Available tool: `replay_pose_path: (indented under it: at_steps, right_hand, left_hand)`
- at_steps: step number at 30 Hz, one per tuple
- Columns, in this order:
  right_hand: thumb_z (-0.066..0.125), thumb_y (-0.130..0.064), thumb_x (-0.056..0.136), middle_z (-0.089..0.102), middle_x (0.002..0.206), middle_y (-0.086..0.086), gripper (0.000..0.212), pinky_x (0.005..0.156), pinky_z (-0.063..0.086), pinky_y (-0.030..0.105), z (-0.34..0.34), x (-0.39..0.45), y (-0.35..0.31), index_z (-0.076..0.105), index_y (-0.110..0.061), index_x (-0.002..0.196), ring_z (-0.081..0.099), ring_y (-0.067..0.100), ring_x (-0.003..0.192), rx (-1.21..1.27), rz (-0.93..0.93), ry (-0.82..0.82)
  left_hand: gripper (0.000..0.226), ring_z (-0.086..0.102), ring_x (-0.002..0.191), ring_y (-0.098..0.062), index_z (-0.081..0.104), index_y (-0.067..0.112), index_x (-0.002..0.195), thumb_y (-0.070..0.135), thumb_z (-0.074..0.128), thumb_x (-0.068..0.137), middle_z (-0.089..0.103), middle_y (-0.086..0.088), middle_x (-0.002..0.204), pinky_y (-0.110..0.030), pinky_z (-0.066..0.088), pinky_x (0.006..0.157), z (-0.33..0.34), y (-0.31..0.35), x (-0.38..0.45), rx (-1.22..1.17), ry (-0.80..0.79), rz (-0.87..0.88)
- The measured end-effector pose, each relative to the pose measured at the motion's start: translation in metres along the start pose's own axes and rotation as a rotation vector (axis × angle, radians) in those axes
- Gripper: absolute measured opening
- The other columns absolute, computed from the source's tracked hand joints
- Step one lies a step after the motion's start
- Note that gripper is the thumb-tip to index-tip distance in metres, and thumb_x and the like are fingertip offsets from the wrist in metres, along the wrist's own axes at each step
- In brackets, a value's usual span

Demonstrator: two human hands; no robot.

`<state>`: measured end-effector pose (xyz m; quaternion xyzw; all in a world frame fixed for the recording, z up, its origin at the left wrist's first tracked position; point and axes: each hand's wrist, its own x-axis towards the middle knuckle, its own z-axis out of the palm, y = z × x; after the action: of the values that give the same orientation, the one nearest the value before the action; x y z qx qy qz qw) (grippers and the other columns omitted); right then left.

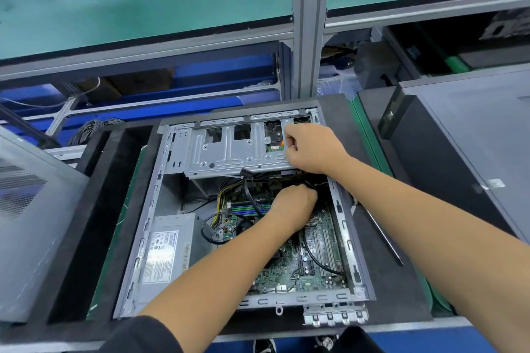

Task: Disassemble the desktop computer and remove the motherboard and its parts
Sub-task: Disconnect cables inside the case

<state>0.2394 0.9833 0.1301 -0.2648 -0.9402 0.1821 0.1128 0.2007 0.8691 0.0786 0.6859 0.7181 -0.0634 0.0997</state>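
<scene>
- Desktop computer case (143, 238) lies open on its side on the black mat (86, 209), near the workbench front edge; green motherboard (286, 269) bared, silver power supply (169, 249) at left.
- Right hand (312, 149) curled over the metal drive cage (229, 152), gripping its right end.
- Left hand (292, 198) reaches under the cage, fingers curled among black cables (249, 192); exact hold hidden.

**Fingers lost under the drive cage**

The left hand (295, 200) reaches beneath the drive cage (229, 149); its fingertips are hidden, perhaps among black cables (249, 192). The power supply (166, 249) label is too small to read. The frame's left edge crops a grey panel (25, 223).
</scene>
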Motion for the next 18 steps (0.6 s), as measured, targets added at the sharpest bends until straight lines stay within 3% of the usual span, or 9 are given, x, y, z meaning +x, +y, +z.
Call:
replay_pose_path:
  at_steps: [18]
  right_hand:
    - [0.049, -0.014, 0.078, 0.058, 0.073, -0.001, 0.005, 0.053, 0.031, 0.029, 0.0017, 0.0019, 0.0012, 0.049, -0.018, 0.078, 0.049, 0.022, 0.067, -0.002, 0.015, -0.006]
  left_hand:
    - [0.018, 0.062, 0.084, -0.039, 0.062, 0.001, 0.093, -0.005, 0.052, 0.078, 0.065, -0.020, 0.092, -0.037, 0.036, 0.061, 0.0020, -0.0089, -0.0005, 0.030, 0.032, 0.022]
